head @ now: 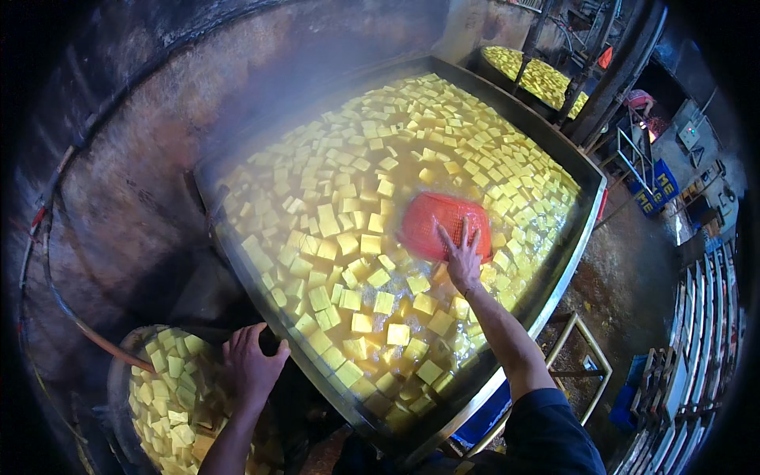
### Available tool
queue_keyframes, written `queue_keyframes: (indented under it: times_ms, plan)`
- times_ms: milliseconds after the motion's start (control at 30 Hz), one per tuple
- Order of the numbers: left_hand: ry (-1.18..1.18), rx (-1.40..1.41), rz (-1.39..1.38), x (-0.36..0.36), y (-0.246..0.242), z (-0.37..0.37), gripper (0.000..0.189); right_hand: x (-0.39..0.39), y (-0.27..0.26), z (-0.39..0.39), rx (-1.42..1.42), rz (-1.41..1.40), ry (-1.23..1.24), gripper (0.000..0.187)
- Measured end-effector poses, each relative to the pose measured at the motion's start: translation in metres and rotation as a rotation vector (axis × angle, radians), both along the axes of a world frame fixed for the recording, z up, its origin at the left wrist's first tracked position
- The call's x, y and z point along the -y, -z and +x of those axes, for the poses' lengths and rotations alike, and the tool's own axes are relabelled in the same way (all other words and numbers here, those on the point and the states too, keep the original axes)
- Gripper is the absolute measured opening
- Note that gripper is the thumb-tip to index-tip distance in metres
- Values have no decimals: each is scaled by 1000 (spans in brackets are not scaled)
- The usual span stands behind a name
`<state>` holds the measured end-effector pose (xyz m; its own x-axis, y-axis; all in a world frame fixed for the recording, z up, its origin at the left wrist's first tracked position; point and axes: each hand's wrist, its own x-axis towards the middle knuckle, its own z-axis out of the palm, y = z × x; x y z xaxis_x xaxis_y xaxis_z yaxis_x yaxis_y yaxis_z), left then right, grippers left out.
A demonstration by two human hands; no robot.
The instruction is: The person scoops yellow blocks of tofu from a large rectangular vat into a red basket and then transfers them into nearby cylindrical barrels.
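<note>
Yellow tofu-like blocks (319,298) float in cloudy yellow liquid in a large square metal-rimmed vat (564,300) before me. A red perforated plastic basket (430,217) sits partly sunk among them, apparently bottom up. My right hand (464,264) lies on the near side of the basket with its fingers spread, reaching over the vat's right rim. At the vat's left edge is my left hand (255,356), thumb apart from the fingers and nothing visible in it. Whether it touches the rim I cannot tell. Below it, a round tub (122,380) holds more yellow blocks.
Steam drifts over the vat's far left. A hose (89,332) runs down the stained wall (196,101) to the tub. Behind a post (617,65) stands another vat of blocks (534,74). A person (638,101) bends near a glow. Blue crates (656,187) and slatted racks (700,332) line the right.
</note>
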<state>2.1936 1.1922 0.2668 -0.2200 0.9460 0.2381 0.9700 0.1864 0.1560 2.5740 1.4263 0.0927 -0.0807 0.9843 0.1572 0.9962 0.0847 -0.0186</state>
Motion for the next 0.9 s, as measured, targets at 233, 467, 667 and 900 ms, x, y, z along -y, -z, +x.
queue_keyframes:
  times_ms: [233, 467, 667, 900]
  plan:
    - [76, 58, 79, 0, 2, -7, 43, 53, -3, -31, -34, -45, 225, 84]
    - [127, 100, 49, 4, 7, -12, 43, 88, -24, -73, -144, -178, 396, 85]
    - [134, 105, 35, 5, 5, -15, 41, 87, -39, -77, -308, -385, 447, 86]
    - [112, 122, 25, 4, 2, -7, 40, 36, -7, -22, -470, -547, 80, 46]
